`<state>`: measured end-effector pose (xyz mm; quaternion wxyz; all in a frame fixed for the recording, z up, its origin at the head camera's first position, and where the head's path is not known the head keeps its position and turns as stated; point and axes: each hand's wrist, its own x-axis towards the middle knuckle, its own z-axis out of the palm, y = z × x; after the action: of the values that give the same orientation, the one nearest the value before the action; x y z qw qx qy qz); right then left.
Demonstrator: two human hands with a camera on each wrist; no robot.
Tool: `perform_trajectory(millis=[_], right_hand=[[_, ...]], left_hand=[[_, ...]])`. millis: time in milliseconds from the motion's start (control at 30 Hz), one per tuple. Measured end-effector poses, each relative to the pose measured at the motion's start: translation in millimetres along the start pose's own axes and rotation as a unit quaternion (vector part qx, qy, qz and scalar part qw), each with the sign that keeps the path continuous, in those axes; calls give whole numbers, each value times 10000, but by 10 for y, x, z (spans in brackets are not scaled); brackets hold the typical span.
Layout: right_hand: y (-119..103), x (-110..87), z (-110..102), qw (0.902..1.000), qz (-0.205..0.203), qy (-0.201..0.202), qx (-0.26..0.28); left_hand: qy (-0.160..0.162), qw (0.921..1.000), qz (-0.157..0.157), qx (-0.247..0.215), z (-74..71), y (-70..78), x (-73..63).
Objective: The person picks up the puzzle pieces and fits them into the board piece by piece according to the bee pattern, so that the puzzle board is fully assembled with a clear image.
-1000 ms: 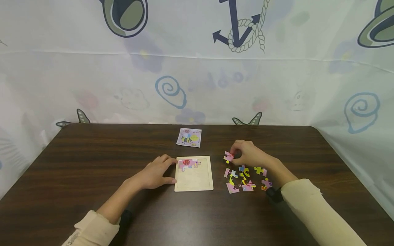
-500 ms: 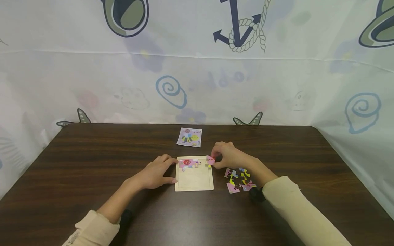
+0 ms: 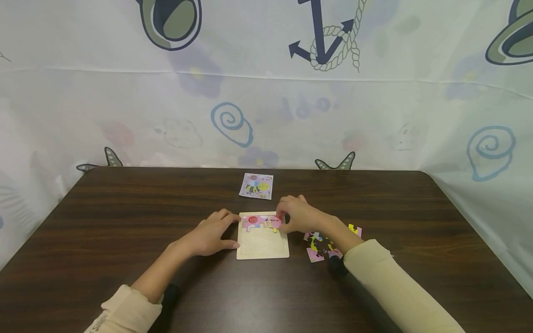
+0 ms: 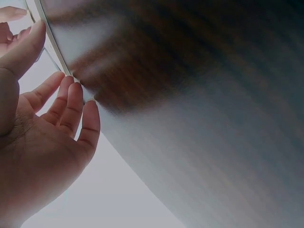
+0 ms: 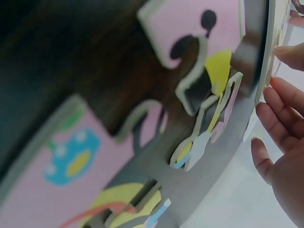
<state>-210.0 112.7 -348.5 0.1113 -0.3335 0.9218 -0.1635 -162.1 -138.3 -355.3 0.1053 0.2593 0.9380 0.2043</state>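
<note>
A pale wooden puzzle tray [image 3: 263, 246] lies in the middle of the table. Pink puzzle pieces [image 3: 251, 221] fill its upper left. My left hand [image 3: 212, 233] touches the tray's left edge, thumb and fingers spread apart; the left wrist view shows the fingertips of this left hand [image 4: 47, 123] along the rim. At the tray's upper right corner my right hand [image 3: 301, 215] pinches a pink and yellow puzzle piece [image 3: 275, 223], partly covered by the fingers. In the right wrist view the right hand [image 5: 287, 123] is by the tray's edge.
Several loose puzzle pieces [image 3: 315, 255] lie right of the tray, partly under the right forearm. Behind the tray is a picture card [image 3: 256, 186] with a bee. A printed cloth [image 3: 266, 115] hangs beyond the dark table [image 3: 166, 194].
My right hand has carried the puzzle piece leftward from above the loose pieces to the tray's upper right corner, beside the pieces there. The left hand has stayed in place.
</note>
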Motion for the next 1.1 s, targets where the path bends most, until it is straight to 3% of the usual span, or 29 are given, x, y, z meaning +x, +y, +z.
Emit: perform_trajectory(millis=[433,1100], right_hand=[[3,-3,23,9998,174,5,114],[47,-31,44,9995,-13,163,259]], left_hand=[[37,10000,34,15,9,3,1],[25,10000,44,-6,6,-4,7]])
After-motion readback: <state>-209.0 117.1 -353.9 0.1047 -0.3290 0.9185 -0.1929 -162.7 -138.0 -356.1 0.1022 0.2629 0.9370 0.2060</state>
